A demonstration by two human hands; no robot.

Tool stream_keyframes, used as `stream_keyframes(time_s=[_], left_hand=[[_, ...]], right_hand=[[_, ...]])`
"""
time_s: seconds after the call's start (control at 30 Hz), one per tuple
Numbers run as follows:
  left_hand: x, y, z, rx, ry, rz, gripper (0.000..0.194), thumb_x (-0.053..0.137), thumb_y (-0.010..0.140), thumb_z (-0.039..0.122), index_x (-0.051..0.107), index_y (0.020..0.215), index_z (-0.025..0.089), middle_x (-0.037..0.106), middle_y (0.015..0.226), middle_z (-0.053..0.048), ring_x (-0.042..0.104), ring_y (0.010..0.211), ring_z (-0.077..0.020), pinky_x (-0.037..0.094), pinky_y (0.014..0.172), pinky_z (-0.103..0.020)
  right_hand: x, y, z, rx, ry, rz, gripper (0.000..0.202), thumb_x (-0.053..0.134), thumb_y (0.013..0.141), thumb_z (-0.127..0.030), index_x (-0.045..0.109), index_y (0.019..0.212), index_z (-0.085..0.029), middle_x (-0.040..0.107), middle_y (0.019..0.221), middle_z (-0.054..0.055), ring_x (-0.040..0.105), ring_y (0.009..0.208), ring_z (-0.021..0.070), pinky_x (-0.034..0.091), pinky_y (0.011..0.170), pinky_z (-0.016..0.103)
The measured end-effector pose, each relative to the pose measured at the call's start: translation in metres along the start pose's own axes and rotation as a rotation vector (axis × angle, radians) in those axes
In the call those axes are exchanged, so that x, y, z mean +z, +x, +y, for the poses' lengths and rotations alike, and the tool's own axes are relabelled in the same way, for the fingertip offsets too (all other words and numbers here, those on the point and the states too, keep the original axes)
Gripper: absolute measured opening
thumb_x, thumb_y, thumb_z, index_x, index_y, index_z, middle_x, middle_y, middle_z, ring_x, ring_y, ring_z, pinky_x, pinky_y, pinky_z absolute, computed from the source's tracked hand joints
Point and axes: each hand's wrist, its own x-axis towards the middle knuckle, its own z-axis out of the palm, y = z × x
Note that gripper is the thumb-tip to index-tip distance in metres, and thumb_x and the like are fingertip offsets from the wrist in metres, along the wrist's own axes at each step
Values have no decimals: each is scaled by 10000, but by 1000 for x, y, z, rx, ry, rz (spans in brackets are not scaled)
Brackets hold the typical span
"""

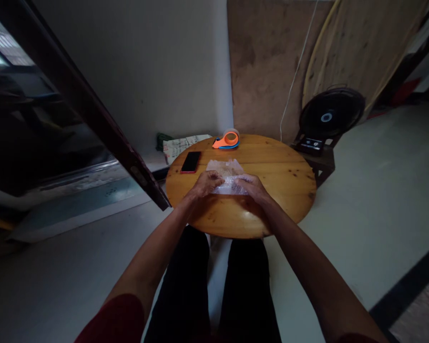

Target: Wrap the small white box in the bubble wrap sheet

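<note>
A sheet of clear bubble wrap (227, 167) lies on the round wooden table (282, 171), creased and partly folded near its middle. My left hand (208, 183) grips its left side, fingers curled and pinched on the film. On the right side, my right hand (252, 185) has its thumb and fingers closed on the wrap. Whether anything is wrapped inside cannot be made out. Beyond the sheet stands an orange and blue tape dispenser (227, 139) with a roll of tape. A dark-screened phone with a red edge (190, 162) lies to the left.
Printed paper or sacking (182, 145) sits behind the table's left edge, against the wall. A black fan (327, 116) stands on a dark stool (323, 162) at the back right. A dark door edge (103, 124) slants down to the table's left side.
</note>
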Motion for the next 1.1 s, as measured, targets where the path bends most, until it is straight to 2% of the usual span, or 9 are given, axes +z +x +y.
stream_keyframes(time_s=[0.17, 0.37, 0.6, 0.77, 0.97, 1.1], left_hand=[[3, -3, 4, -45, -50, 42, 203, 734, 584, 274, 593, 608, 130, 545, 565, 38, 423, 490, -55, 312, 468, -188], [4, -4, 2, -39, -67, 26, 217, 748, 585, 290, 593, 588, 138, 546, 538, 32, 401, 459, -50, 290, 433, -184], [5, -10, 4, -30, -55, 37, 138, 686, 641, 237, 592, 608, 141, 538, 554, 41, 407, 453, -53, 292, 441, -194], [7, -14, 3, -26, -88, 51, 142, 680, 643, 229, 580, 599, 138, 571, 603, 25, 416, 476, -53, 305, 464, -200], [10, -10, -2, -61, -129, 64, 168, 692, 616, 235, 558, 581, 141, 526, 540, 44, 395, 461, -49, 289, 458, -188], [10, -5, -1, -76, -184, 46, 193, 714, 570, 183, 563, 684, 148, 560, 582, 54, 459, 506, -58, 323, 483, -172]], right_hand=[[1, -2, -4, 10, 10, 18, 332, 685, 699, -449, 720, 833, -148, 678, 746, 23, 580, 671, 146, 439, 619, 262], [1, -4, -8, 27, 3, 26, 305, 698, 660, -439, 701, 760, -150, 641, 686, 7, 544, 629, 135, 410, 588, 259], [2, -2, -9, 25, -29, 34, 300, 673, 656, -438, 681, 759, -156, 628, 677, 3, 528, 606, 128, 407, 579, 256], [3, 4, 3, -13, -155, 79, 281, 635, 650, -432, 680, 739, -170, 636, 675, 10, 537, 598, 139, 407, 567, 259], [2, 8, 14, -32, -330, 171, 295, 593, 690, -466, 635, 684, -174, 594, 629, -1, 505, 565, 132, 361, 514, 241], [3, 5, 11, -63, -511, 210, 307, 572, 741, -476, 614, 667, -182, 565, 605, -5, 490, 566, 136, 332, 525, 247]])
